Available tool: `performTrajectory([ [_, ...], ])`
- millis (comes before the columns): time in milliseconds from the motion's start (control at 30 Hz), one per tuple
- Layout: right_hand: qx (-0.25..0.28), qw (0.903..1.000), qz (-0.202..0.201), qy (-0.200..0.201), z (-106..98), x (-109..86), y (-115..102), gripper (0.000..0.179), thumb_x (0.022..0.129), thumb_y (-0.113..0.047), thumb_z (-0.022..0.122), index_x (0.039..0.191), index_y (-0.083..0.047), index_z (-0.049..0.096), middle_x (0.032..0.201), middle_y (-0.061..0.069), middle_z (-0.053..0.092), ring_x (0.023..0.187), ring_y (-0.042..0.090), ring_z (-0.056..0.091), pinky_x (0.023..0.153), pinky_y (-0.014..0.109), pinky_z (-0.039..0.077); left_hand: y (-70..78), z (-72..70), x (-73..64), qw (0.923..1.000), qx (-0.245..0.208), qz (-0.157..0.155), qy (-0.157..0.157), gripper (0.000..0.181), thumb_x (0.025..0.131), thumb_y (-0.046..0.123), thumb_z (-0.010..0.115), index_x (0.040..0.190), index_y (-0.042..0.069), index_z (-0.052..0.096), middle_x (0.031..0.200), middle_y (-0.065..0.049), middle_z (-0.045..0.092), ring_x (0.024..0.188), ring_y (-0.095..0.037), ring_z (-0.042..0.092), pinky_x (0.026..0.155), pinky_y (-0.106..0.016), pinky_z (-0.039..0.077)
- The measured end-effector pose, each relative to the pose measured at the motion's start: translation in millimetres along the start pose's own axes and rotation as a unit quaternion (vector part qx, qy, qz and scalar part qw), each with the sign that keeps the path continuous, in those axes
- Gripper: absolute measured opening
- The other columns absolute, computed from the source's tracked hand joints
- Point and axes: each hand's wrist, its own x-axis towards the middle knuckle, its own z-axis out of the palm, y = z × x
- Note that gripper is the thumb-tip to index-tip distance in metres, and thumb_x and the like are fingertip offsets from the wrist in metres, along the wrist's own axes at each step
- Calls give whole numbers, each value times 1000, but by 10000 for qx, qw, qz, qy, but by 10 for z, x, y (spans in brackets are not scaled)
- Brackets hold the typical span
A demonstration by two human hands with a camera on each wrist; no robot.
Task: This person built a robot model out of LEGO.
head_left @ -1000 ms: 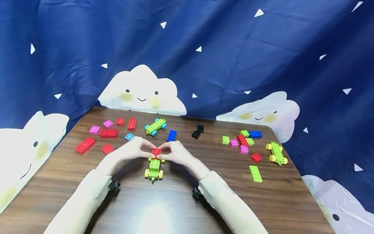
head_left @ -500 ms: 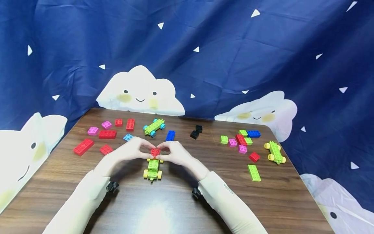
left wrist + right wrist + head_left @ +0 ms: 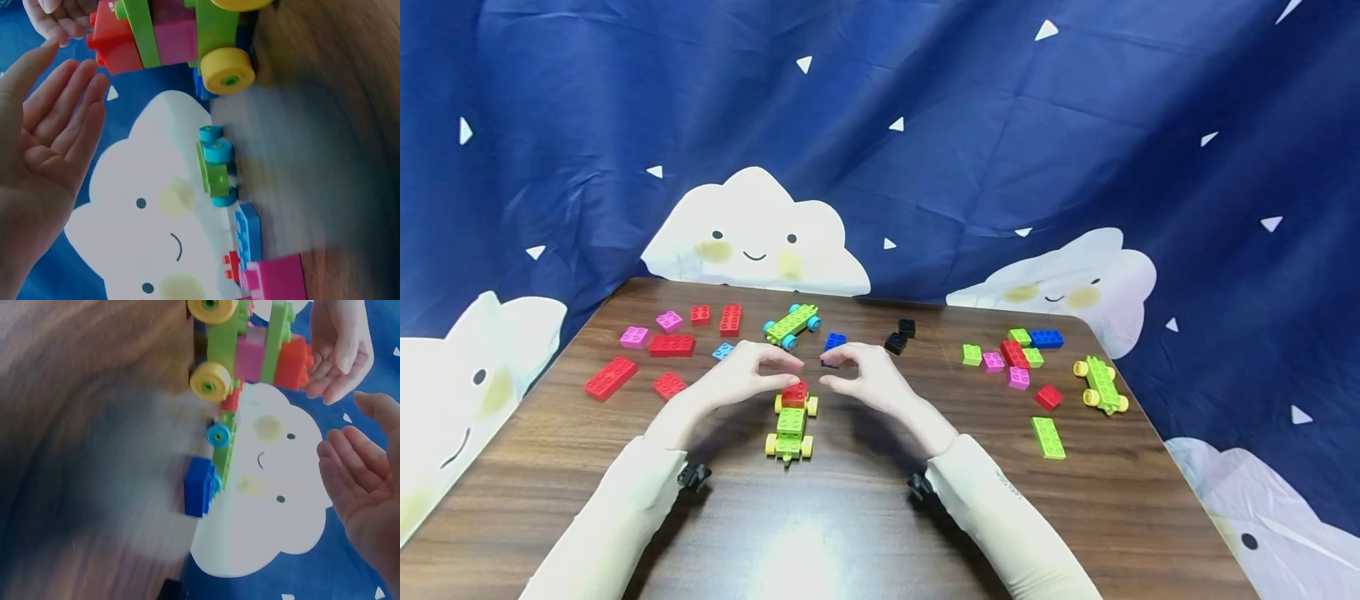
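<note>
Car: red brick on top, now released; left hand and right hand relaxed, gripping nothing; brick seemingly seated.

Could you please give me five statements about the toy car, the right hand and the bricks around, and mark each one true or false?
1. The toy car has yellow wheels. True.
2. Its red brick sits directly on the pink brick. False: a green plate is between them.
3. The right hand pinches the red brick. False: it holds nothing.
4. The green base with light-blue wheels stands among the right-side bricks. False: it stands at the far side, left of the black bricks.
5. A blue brick lies on the right side. True.
</note>
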Motion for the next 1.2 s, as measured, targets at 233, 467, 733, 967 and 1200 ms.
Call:
performTrajectory([
  [233,-313,9910,-348,1256,-389,-150,59,26,81,-14,78,105,-5,73,101,9,74,92,21,68,81,36,56,96,68,38,9988,-86,207,427,21,89,26,72,107,15,74,106,-2,75,102,-16,67,91,-39,54],
  [467,-891,9677,-699,2251,-932,-395,255,27,77,-7,80,103,-3,73,99,11,75,94,25,69,87,31,52,181,135,53,9980,-54,375,497,18,90,21,72,106,15,75,105,0,75,99,-14,68,87,-31,55],
  [733,-1443,9542,-224,2611,-1547,-769,552,35,74,-3,82,108,-1,71,103,15,73,93,30,68,85,30,52,291,241,65,9947,-24,678,768,17,90,20,71,106,15,75,103,5,74,98,-11,66,82,-27,54],
  [967,-1662,9512,202,2594,-1971,-1130,920,43,73,1,80,114,2,67,109,21,70,99,-16,51,90,3,36,264,301,61,9959,-3,615,670,18,91,22,70,107,15,75,106,3,74,101,-12,66,87,-29,54],
  [1200,-1906,9494,685,2402,-2278,-1475,1345,52,73,0,80,121,6,61,113,25,65,103,26,57,90,1,31,200,278,30,9973,71,413,601,17,90,20,71,106,16,75,105,5,74,105,-15,67,90,-34,55],
])
